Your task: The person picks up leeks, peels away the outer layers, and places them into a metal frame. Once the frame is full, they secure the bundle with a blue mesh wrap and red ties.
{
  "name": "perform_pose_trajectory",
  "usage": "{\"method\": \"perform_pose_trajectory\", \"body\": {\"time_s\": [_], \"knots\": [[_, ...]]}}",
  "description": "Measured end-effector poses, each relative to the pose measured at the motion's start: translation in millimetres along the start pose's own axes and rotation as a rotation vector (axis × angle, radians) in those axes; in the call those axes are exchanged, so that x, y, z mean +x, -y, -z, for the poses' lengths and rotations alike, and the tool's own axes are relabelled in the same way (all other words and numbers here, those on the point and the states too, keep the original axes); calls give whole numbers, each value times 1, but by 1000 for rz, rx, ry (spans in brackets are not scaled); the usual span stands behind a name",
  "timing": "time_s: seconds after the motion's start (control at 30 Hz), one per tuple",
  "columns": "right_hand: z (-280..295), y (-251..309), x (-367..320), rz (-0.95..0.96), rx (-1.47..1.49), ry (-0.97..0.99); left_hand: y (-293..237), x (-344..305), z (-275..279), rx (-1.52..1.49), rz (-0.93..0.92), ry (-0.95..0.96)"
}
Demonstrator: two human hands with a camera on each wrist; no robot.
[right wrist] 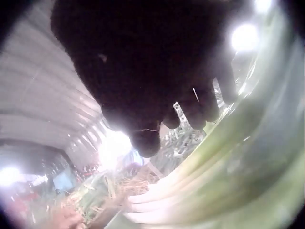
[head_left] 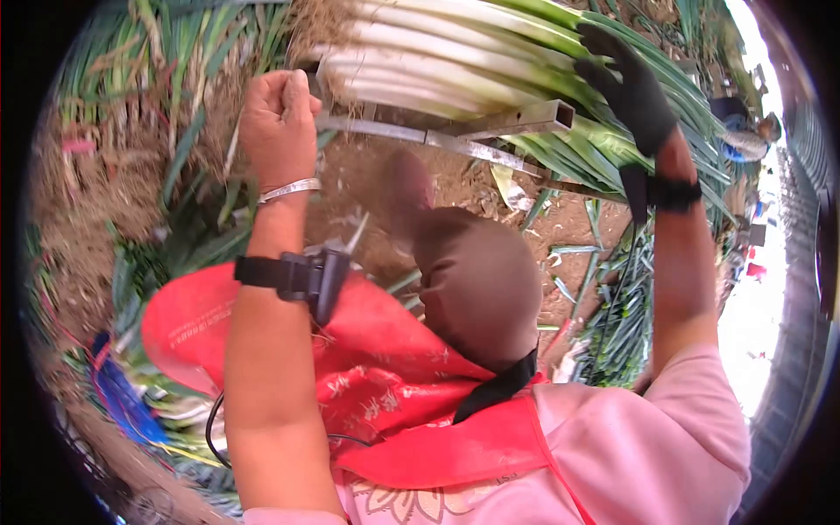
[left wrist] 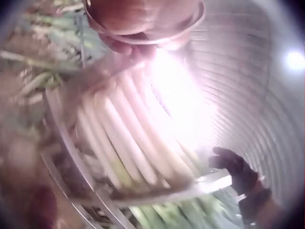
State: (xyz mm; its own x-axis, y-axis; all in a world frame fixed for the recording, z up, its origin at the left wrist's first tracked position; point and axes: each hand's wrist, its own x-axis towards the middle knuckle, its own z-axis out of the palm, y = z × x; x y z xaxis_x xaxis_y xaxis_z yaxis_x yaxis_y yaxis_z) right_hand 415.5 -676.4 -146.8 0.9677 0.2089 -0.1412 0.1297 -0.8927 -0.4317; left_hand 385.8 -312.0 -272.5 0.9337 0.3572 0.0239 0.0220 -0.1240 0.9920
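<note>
A bundle of leeks (head_left: 437, 61) lies on a metal frame (head_left: 455, 147), white stems and roots to the left, green leaves to the right. My bare left hand (head_left: 278, 118), with a bracelet (head_left: 290, 190) at the wrist, is beside the root end, fingers curled and thumb against the forefinger; I cannot tell whether anything is inside it. My right hand (head_left: 632, 92), in a dark glove, is over the green leaves with its fingers spread. In the right wrist view, the gloved fingertips (right wrist: 145, 143) show close to the leek stalks (right wrist: 190, 176).
More leeks (head_left: 166, 61) with roots lie at the upper left. Cut green leaves (head_left: 617, 315) pile on the soil at the lower right. A blue bundle (head_left: 127, 398) is at the lower left. A red apron (head_left: 376, 376) covers my front. Another person (head_left: 744, 131) is at the far right.
</note>
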Motion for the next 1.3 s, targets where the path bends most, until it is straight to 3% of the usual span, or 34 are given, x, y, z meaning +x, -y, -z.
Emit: {"method": "perform_pose_trajectory", "body": {"time_s": [0.03,0.07,0.13,0.23,0.27,0.33,0.43,0.47,0.53,0.67,0.73,0.8,0.93,1.0,1.03,1.1,1.13,1.2,1.3], "knots": [[-8,1,-19,40,-15,-54,20,-12,-4,-154,225,-24],[-14,8,-30,66,-22,-74,33,-23,-9,-157,239,-45],[-27,29,-51,72,-77,-179,49,-42,-22,-241,564,61],[-25,51,-57,-17,-244,-327,43,-42,-37,-377,675,139],[-17,61,-54,-87,-357,-398,44,-38,-43,-392,685,133],[-19,93,-39,-46,-264,-331,47,-31,-52,-605,711,97],[-52,126,-5,249,-226,-157,43,-25,-56,-740,751,118],[-71,135,7,398,-235,-173,43,-25,-55,-788,762,111],[-117,140,35,489,-336,-218,44,-26,-49,-841,808,103],[-172,146,62,423,-636,-176,51,-25,-48,-959,861,154],[-188,139,69,433,-743,-371,54,-28,-50,-1021,847,201],[-189,140,75,411,-815,-364,53,-29,-49,-1056,865,206],[-182,142,80,399,-783,-342,59,-29,-51,-1075,810,234],[-176,141,79,424,-728,-295,71,-25,-47,-848,610,338],[-174,142,78,426,-729,-293,80,-24,-47,-850,611,335],[-172,144,79,429,-663,-266,93,-21,-44,251,-41,213],[-172,144,82,437,-659,-268,97,-21,-45,255,-42,205],[-172,146,83,436,-594,-245,82,-23,-39,549,-111,340],[-171,136,80,443,-516,-228,81,-11,-37,617,-126,413]]}}
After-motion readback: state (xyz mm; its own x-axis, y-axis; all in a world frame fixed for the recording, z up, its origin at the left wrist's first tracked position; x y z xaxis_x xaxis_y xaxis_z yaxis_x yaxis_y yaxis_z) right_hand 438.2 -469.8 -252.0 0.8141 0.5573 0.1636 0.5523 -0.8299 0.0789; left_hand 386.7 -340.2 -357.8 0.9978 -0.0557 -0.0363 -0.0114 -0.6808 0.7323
